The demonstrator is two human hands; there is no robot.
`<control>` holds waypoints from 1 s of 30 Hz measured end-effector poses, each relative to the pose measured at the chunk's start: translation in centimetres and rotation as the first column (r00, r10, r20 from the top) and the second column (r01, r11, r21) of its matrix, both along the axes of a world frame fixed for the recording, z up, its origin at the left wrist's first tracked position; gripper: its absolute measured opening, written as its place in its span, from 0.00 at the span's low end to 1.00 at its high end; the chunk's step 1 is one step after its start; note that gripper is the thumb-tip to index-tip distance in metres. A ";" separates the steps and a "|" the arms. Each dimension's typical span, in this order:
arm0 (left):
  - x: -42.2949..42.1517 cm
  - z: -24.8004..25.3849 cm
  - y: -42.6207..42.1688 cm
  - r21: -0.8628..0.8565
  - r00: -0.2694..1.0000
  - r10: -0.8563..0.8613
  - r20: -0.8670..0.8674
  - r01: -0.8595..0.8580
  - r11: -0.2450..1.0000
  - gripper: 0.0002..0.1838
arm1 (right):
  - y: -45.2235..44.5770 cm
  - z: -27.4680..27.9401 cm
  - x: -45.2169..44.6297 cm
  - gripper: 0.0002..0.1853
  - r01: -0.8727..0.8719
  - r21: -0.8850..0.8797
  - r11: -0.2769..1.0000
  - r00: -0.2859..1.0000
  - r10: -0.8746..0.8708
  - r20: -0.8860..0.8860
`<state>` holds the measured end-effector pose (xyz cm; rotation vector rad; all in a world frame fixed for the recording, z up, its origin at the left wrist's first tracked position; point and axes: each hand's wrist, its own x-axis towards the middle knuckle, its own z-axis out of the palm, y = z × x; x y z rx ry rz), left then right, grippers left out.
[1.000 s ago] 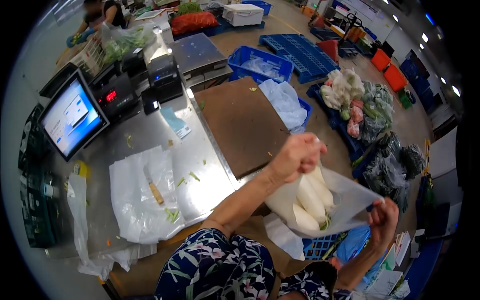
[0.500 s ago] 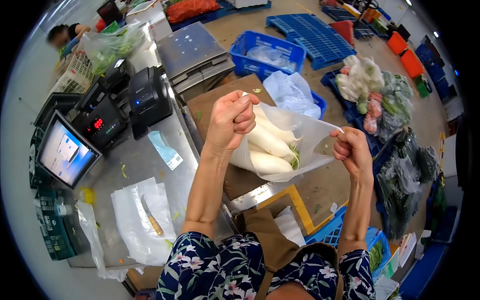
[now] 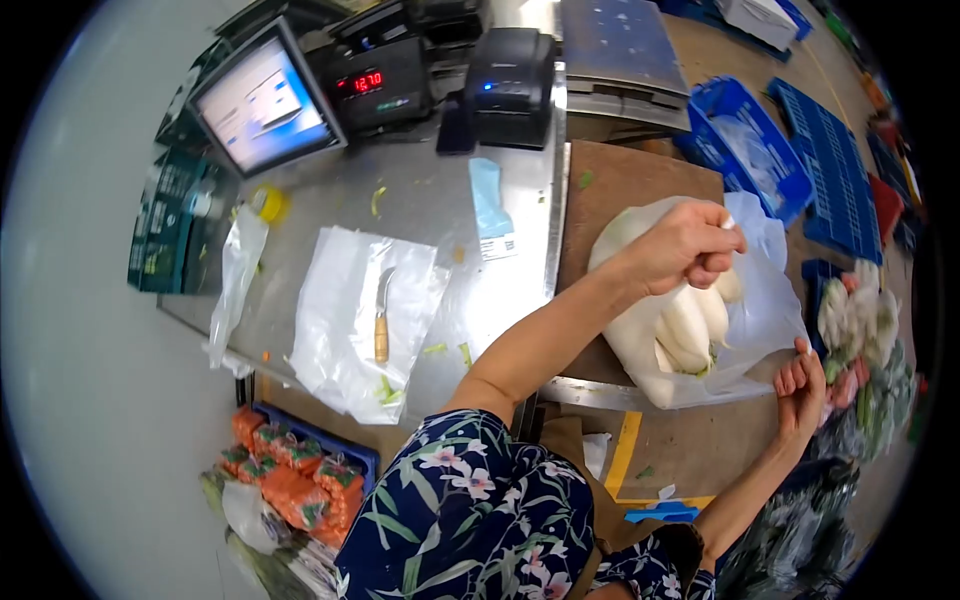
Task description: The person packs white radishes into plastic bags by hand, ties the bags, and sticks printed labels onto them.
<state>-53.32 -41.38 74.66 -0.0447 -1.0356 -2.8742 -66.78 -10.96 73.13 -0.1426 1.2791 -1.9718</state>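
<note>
Several white radishes [image 3: 688, 328] with trimmed green tops lie inside a clear plastic bag [image 3: 745, 375] on a brown board [image 3: 625, 170]. My left hand [image 3: 690, 246] is closed on one side of the bag's mouth, above the radishes. At the opposite corner, my right hand [image 3: 798, 390] pinches the bag's edge, so the mouth stays stretched between both hands. To the left, a curved knife [image 3: 382, 325] with a wooden handle rests on flat plastic bags [image 3: 335, 290] on the metal table [image 3: 420, 190].
A screen [image 3: 268, 97], a red-digit display [image 3: 365, 82] and a black printer [image 3: 510, 85] stand at the back of the table. Blue crate [image 3: 755, 145] and blue pallet [image 3: 830, 165] sit beyond the board. Bagged carrots [image 3: 300, 470] are at lower left.
The view has turned left, so the bag and hands appear farther right. Both hands still grip the bag, now lower over the board. The display's red digits have changed.
</note>
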 end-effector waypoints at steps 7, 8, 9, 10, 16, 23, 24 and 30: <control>1.0 -0.4 0.8 -0.180 0.997 0.062 -0.044 -0.069 0.981 0.10 | -0.5 -1.3 1.3 0.16 0.060 0.070 0.996 0.998 -0.058 -0.023; 1.0 -0.5 1.0 -0.190 0.996 0.064 -0.060 -0.074 0.979 0.11 | -0.5 -1.3 1.5 0.16 0.060 0.066 0.996 0.998 -0.058 -0.033; 1.1 -0.6 1.1 -0.206 0.997 0.057 -0.053 -0.067 0.976 0.12 | -0.4 -1.5 1.6 0.16 0.069 0.062 0.996 0.997 -0.066 -0.049; 1.2 -0.6 1.2 -0.221 0.998 0.049 -0.046 -0.058 0.973 0.13 | -0.2 -1.8 1.7 0.17 0.079 0.059 0.995 0.995 -0.075 -0.064; 1.7 -0.5 2.1 -0.307 0.999 0.034 -0.022 -0.039 0.951 0.16 | 1.0 -2.5 2.7 0.17 0.029 0.080 0.996 0.987 -0.016 -0.161; 2.7 0.0 3.3 -0.666 0.919 0.376 0.120 -0.206 0.716 0.16 | 1.9 -2.2 4.5 0.17 0.177 0.146 0.973 0.945 -0.126 -0.302; 3.1 0.2 3.6 -0.817 0.839 0.544 0.015 -0.303 0.490 0.15 | 2.3 -2.4 4.5 0.17 0.239 0.173 0.955 0.928 -0.172 -0.332; 4.5 2.3 7.0 -0.718 0.433 0.623 -0.652 -0.618 -0.321 0.13 | 6.2 -4.5 8.1 0.17 0.461 0.368 0.808 0.831 -0.247 -0.498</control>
